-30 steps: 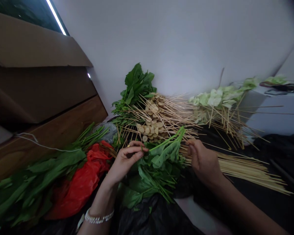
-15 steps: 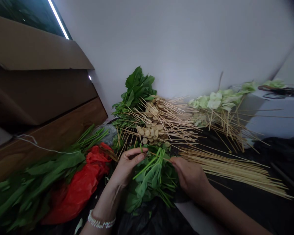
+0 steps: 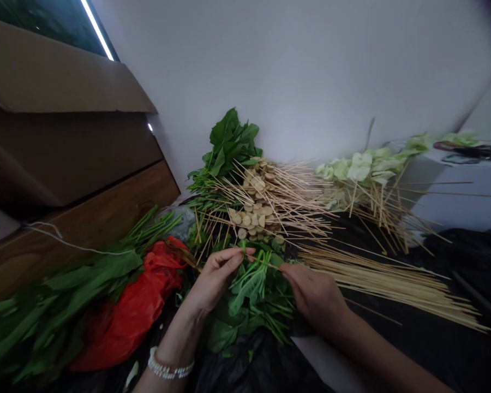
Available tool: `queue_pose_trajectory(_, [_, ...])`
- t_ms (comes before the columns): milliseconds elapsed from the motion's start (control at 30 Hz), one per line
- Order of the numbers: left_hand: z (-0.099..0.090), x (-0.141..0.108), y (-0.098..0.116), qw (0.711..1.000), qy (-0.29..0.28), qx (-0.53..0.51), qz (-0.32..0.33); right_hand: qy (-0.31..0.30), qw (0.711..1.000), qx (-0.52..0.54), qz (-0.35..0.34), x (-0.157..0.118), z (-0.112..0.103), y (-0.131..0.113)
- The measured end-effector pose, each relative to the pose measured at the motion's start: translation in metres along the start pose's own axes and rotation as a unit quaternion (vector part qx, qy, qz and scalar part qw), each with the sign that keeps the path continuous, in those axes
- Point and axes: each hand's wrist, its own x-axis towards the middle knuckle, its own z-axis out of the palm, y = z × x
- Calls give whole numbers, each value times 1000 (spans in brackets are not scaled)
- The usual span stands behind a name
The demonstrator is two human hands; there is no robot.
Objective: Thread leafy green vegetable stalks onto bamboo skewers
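My left hand (image 3: 221, 271) pinches a green stem (image 3: 245, 249) between thumb and fingers. In my right hand (image 3: 313, 289) is a thin wooden skewer (image 3: 273, 266), gripped near one end and pointing left toward the pinched stem. Leafy stems hang on or around the skewer between the hands; how many it pierces I cannot make out. Below lies a pile of leafy greens (image 3: 225, 333) with cut stems, on black plastic (image 3: 257, 365). Just beyond the hands are skewers threaded with pale round slices (image 3: 253, 218).
Bare skewers (image 3: 388, 284) lie in a bundle at right. Skewered pale cabbage leaves (image 3: 360, 166) are behind them. At left are a red plastic bag (image 3: 126, 322), large leafy greens (image 3: 65, 305) and a cardboard box (image 3: 65, 153). More greens (image 3: 231, 139) lean against the wall.
My left hand has moved slightly right, closing the gap to my right hand. The stems around the skewer have shifted a little left, and my right hand has moved slightly left.
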Motion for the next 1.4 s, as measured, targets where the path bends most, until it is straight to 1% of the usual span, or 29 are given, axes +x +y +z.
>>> queue_pose_trajectory(233, [-6, 3, -4, 998, 10, 54, 34, -16, 1000, 0, 9, -2, 0, 0])
queue_pose_trajectory(467, [-3, 3, 2, 991, 12, 125, 51, -25, 1000, 0, 16, -5, 4, 1])
queue_pose_trajectory(767, [3, 2, 1, 991, -16, 131, 34, -35, 999, 15, 29, -9, 8, -2])
queue_pose_trajectory(867, [3, 2, -1, 993, -8, 115, 29, -33, 999, 19, 28, -8, 8, -2])
queue_pose_trajectory(1033, [1, 4, -3, 994, 7, 95, 53, -21, 999, 25, 26, -7, 7, -3])
queue_pose_trajectory(1233, [2, 5, -2, 993, -3, 108, 55, -25, 999, 34, 29, -8, 9, -4])
queue_pose_trajectory(1400, [1, 5, -2, 989, -16, 131, 62, -42, 998, 25, 33, -9, 10, -3])
